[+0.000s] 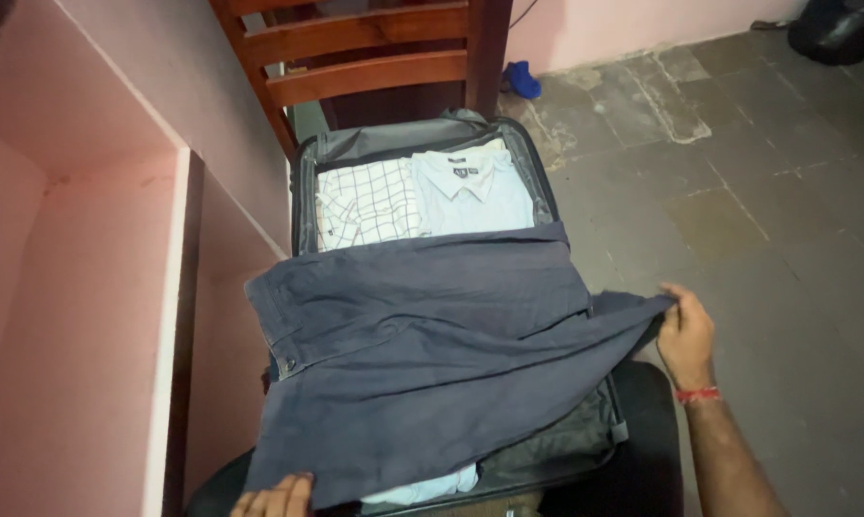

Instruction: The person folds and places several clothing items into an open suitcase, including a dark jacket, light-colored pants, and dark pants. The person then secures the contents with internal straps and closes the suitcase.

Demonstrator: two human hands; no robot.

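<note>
Left hand (277, 494), at the bottom edge of the view, lies flat with its fingers pressed on the near hem of the dark grey-blue cotton trousers (422, 354); only the knuckles show, so I cannot tell whether it pinches the cloth or merely pins it.

Right hand (685, 335), wearing a red thread band at the wrist, reaches out to the right with the forearm angled up from the lower right corner. Its fingers are closed on the far corner of the trousers, drawing the cloth into a taut point.

Trousers lie spread across the open grey soft-sided suitcase (547, 191), waistband to the left, covering the near and middle part and overhanging both side walls.

Progress, as judged: packing partly done. A white checked folded shirt (368, 203) and a pale blue folded collared shirt (475, 191) already sit side by side at the far end of the suitcase. Trousers are not yet folded to fit inside; lid not closed.

Surroundings: reddish-brown wooden chair (365, 57) behind the suitcase, pink wall (87, 287) to the left, grey stone floor (757, 172) to the right.
</note>
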